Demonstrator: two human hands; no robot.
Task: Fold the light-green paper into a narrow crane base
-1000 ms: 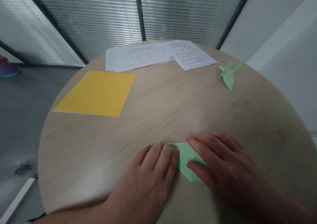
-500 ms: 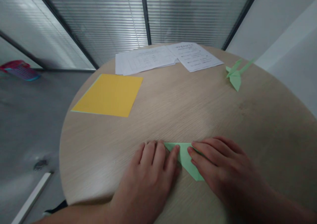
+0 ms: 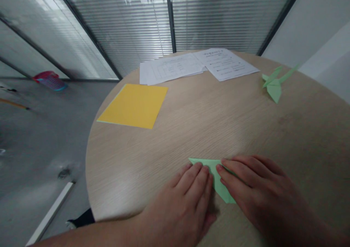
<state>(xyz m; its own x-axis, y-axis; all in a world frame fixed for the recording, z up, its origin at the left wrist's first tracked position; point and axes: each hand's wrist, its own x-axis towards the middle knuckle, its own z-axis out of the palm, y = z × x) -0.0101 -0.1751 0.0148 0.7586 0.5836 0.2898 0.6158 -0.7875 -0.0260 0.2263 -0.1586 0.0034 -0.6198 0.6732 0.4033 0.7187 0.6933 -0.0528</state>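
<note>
A folded piece of light green paper [image 3: 216, 174] lies on the table near its front edge, with a straight upper edge and slanting sides. The fingers of my left hand [image 3: 186, 199] are stretched out flat, their tips pressing on the paper's left part just below its left corner. My right hand [image 3: 254, 192] covers the right part, and an edge of the paper shows between its fingers, which grip it. How the layers run under the right hand is hidden.
A square of yellow paper [image 3: 133, 106], with a thin green rim below it, lies on the left. Printed white sheets [image 3: 175, 69] overlap at the table's [image 3: 191, 130] far edge. A folded green paper crane [image 3: 274, 86] stands at the right. On the floor is a red and blue basket [image 3: 50, 80].
My left hand has slid along the paper toward its middle, uncovering the left corner, and its fingers are straighter. The right hand stays on the paper. The whole view has swung left.
</note>
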